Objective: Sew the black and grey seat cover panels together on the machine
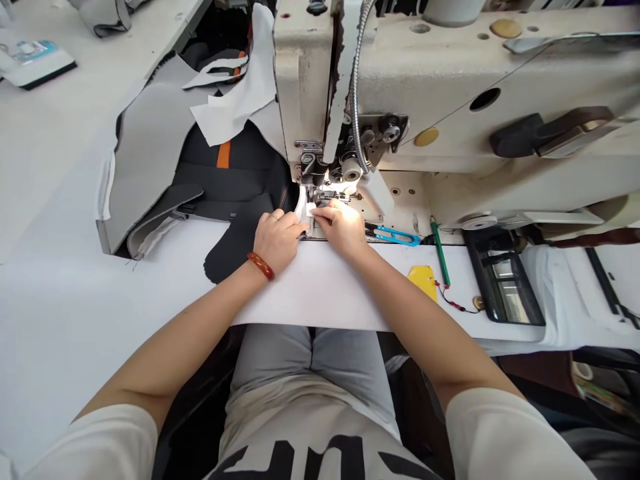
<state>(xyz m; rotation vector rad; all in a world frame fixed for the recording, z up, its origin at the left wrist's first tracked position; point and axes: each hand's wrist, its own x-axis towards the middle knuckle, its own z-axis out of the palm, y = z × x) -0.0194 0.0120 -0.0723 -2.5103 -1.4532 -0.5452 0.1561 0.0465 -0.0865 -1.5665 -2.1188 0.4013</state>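
Both hands are at the needle area of a sewing machine (303, 93). My left hand (277, 241), with a red-brown bangle on its wrist, is closed on the edge of a dark padded cover (220, 173) with grey backing and an orange stripe. The cover spreads out to the left of the machine. My right hand (343, 229) pinches a small white strip (310, 209) just in front of the presser foot (327, 195). Lamp light glares on the fingers there, and the needle tip is hard to make out.
Right of my hands lie blue thread snips (397, 236), a green pen (440, 253), a yellow piece (423, 281) and a black phone-like device (505, 280). A loose white piece (240, 93) rests on the cover. The white table's front edge (310, 325) is above my lap.
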